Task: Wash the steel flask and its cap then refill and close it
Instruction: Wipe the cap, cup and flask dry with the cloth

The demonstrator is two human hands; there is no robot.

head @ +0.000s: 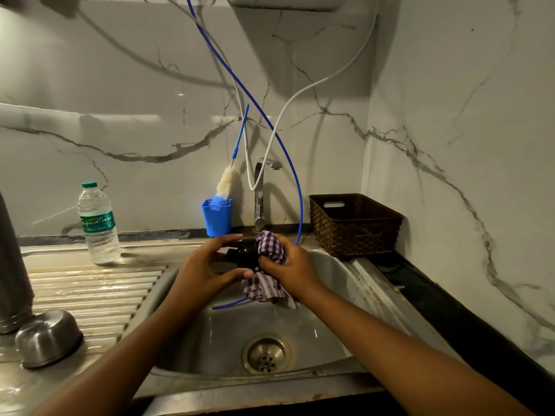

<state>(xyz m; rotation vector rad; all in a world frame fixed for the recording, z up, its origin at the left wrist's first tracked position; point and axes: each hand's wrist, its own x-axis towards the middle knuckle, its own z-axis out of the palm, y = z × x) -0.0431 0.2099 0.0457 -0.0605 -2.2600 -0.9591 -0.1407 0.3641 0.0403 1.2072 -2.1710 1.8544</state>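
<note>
Mid cap-cleaning here, over the stainless steel sink (345,283). Gripping the round black plastic cap (244,253) with the left hand (207,265), thumb underneath and fingers curled over the top. Rubbing it with a purple-and-white checked cloth (271,244) bunched up in the right hand (288,265), fingers wrapped tight round the fabric and pushed against the cap's end. Hard to say whether that's scrubbing or drying, with no water visibly running from the chrome tap (259,193) behind. Either way, calling it the cap step, nowhere near the refill yet.

Spot the tall grey steel flask (12,265) way off at the left edge, upright on the ribbed draining board, well apart from both hands and only partly in shot. Just beside it, an upturned small steel bowl (48,337).

Next up, probably: work round the rest of the cap, put the cloth down to free a hand, then reach left for the flask. For the refill, maybe use the clear plastic water bottle with the green lid (97,226) near the back of the board. Then line up the cap squarely and twist it on, no cross-threading.
</note>
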